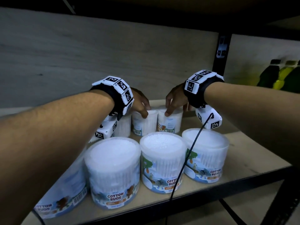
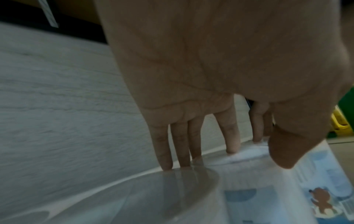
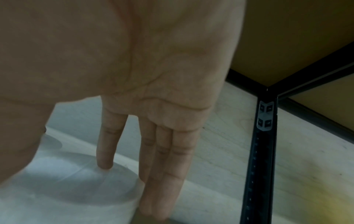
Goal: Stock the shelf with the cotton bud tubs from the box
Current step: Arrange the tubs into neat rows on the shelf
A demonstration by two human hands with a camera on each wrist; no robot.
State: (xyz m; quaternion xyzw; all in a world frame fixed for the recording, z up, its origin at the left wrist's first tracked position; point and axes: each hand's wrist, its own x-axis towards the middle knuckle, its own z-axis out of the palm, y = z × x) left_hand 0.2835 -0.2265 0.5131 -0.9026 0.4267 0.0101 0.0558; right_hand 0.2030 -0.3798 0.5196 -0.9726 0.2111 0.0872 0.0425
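Clear cotton bud tubs stand in two rows on the wooden shelf point(image 1: 246, 153). At the back row, my left hand point(image 1: 146, 111) reaches over the middle tub point(image 1: 144, 125). Its straight fingers point(image 2: 164, 151) rest on the lid of the left back tub point(image 2: 134, 189), the index tip touches the middle tub's far rim, and the thumb hangs in front. My right hand point(image 1: 176, 110) holds the right back tub point(image 1: 169, 123) from above. The thumb is on that tub's front rim, the index tip on its lid point(image 3: 76, 174), and three fingers point(image 3: 164, 174) reach down its far side.
Three upright tubs fill the front row point(image 1: 162, 159), and another point(image 1: 65, 192) sits at the front left under my left forearm. A black shelf post point(image 1: 221, 54) stands at the back right, with green and yellow bottles point(image 1: 284, 75) beyond it. A black cable point(image 1: 183, 168) hangs over the front tubs.
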